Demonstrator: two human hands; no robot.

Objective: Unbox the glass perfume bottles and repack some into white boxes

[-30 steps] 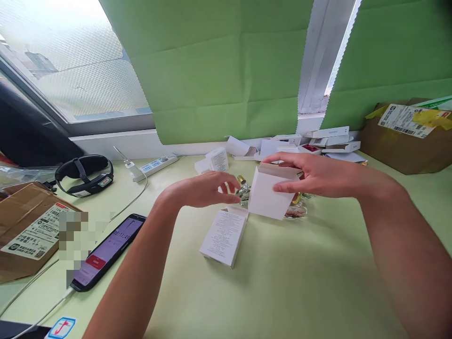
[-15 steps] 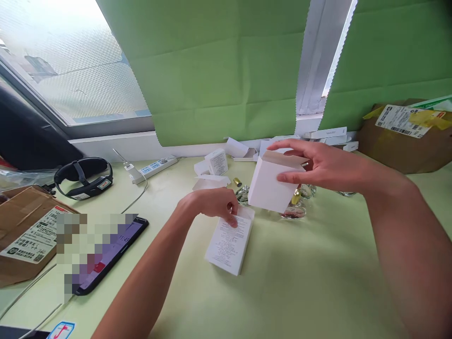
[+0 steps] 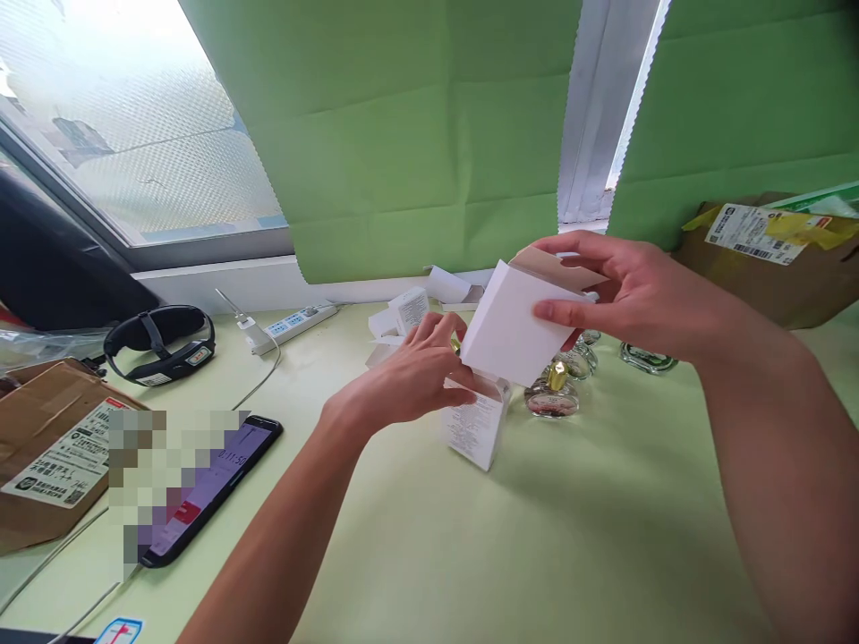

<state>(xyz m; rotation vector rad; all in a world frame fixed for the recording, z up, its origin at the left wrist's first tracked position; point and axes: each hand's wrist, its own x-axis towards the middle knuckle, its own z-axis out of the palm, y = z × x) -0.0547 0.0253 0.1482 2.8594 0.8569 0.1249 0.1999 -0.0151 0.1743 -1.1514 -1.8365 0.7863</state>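
Observation:
A plain white box [image 3: 516, 324] is tilted in the air with its flap raised at the upper edge. My right hand [image 3: 610, 291] grips it from the right, thumb on the front face and fingers behind. Below it, a printed white carton [image 3: 473, 434] stands nearly upright on the table with its top open. My left hand [image 3: 420, 371] is at that carton's upper left, thumb across its top and fingers stretched apart toward the plain box. Just right of the carton sits a glass perfume bottle [image 3: 551, 398] with a gold cap. Part of the carton's rim is hidden.
Behind are more glass bottles [image 3: 648, 358] and small white boxes [image 3: 408, 310]. A power strip [image 3: 299, 324], a black headband device [image 3: 159, 344], a phone [image 3: 221, 483] and a cardboard box [image 3: 60, 456] lie left. Another cardboard box [image 3: 765, 277] stands at the back right.
The printed carton has moved right and away from me and now stands more upright. My left hand has loosened its pinch and spread its fingers. The plain box has tilted and risen slightly.

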